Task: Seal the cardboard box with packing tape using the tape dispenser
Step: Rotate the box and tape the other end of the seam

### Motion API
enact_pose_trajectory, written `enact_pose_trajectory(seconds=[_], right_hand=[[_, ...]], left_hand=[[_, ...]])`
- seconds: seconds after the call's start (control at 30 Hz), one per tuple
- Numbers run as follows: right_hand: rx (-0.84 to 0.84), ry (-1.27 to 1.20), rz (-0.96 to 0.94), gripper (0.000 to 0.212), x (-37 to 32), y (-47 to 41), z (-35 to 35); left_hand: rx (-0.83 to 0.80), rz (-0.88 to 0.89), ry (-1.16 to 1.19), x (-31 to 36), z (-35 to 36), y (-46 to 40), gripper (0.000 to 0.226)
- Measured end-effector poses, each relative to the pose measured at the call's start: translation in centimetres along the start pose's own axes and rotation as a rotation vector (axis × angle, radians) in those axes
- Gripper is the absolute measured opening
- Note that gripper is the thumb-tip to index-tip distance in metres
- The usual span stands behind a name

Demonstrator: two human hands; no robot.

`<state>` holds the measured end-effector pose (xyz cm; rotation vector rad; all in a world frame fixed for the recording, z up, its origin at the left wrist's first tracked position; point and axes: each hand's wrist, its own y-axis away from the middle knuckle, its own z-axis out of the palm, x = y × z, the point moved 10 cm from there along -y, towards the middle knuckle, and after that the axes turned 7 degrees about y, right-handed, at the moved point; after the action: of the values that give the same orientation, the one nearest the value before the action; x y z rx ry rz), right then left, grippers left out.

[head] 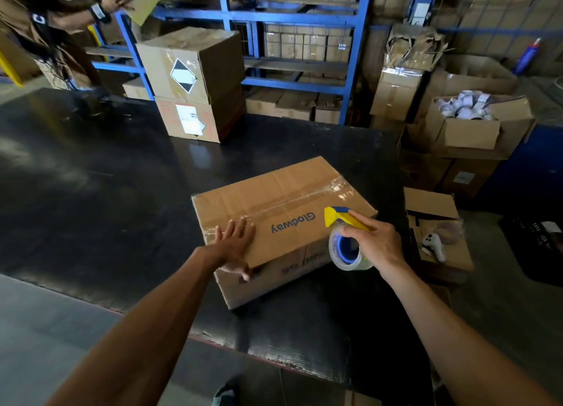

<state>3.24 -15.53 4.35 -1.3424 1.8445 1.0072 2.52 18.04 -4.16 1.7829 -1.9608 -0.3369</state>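
So the cardboard box sits flat on the black bench, long axis running from near-left to far-right, and there's clear tape already laid along the centre seam. The right hand is the grip that matters: it's clenched around the yellow-and-blue tape dispenser, parked at the box's right-hand near edge, so nearly the whole lid lies to the left of and beyond that grip. The left hand is flat and released, palm pressing the lid's near-left corner. I'd guess the next pull runs across the top from here.
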Motion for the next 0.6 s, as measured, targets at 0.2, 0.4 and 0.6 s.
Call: enact_pose_trajectory(seconds=[0.2,0.4,0.6], right_hand=[[0.035,-0.106,0.023,0.053,-1.6,-1.1,2.2],[0.053,-0.123,0.051,0.055,-2.6,-2.0,3.7],[0.158,-0.167,0.093,0.055,-4.2,-2.6,4.4]], left_hand=[[0.106,0.02,0.129,3.4,0.0,-1.6,0.149],[0.081,0.117,0.002,0.9,-1.5,-4.1,0.119],[-0.016,0.104,-0.275,-7.9,-6.9,-6.4,0.118]])
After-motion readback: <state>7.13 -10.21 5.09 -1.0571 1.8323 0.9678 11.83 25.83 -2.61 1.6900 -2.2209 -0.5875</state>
